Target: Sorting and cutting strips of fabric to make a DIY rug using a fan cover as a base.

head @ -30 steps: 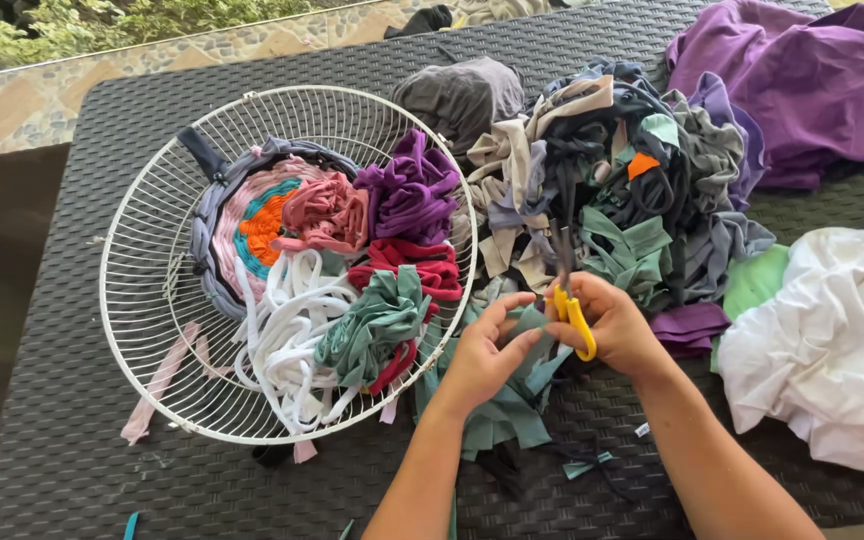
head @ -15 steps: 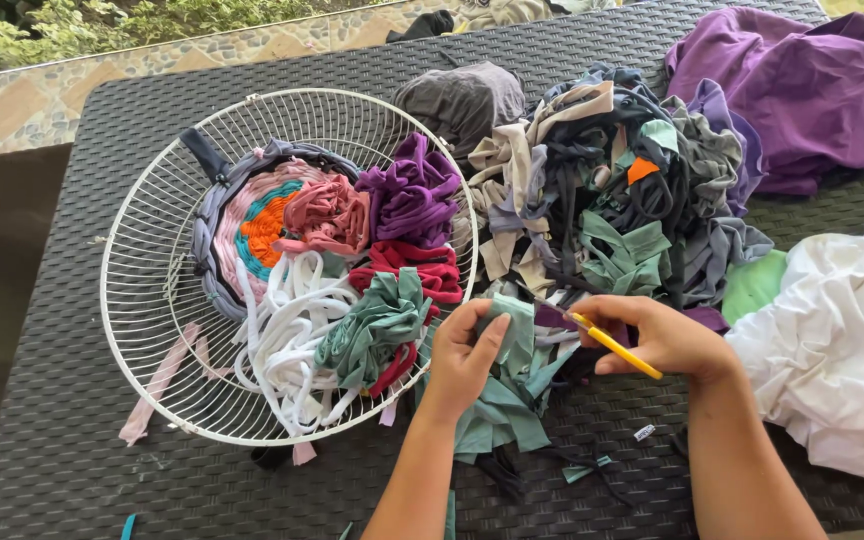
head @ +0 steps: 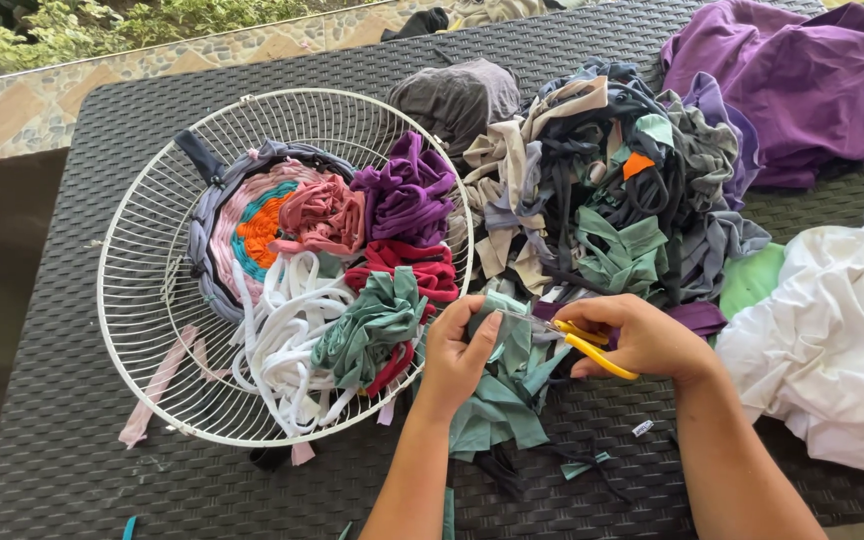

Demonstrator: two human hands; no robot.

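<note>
While your left hand (head: 457, 350) pinches the upper edge of a teal-green piece of cloth (head: 500, 395) just below the centre of the frame, your right hand (head: 642, 335) grips a pair of yellow-handled scissors (head: 582, 343) right beside it. Your left fingers curl tightly around a fold of the cloth, thumb pressed against them, so the fabric is held up between both hands. Your right fingers are closed through and around the yellow handles; the blades point left toward the pinched fold, though you cannot tell from this view whether they are parted or closed. The rest of the teal-green cloth trails down onto the dark woven table (head: 52, 400) below your left wrist.

To the left of your left hand sits a round white wire frame (head: 117, 310), touching the cloth's near side. Inside it, at centre left, lies a coiled woven piece with an orange middle (head: 262, 228), and around that are bundles of fabric strips: pink, purple, red, white and green. Above your hands, at centre frame, a tangled heap of mixed strips (head: 602, 190) spreads out. A purple garment (head: 802, 90) fills the upper right corner, and a white garment (head: 832, 330) lies at the right edge, near your right forearm.
</note>
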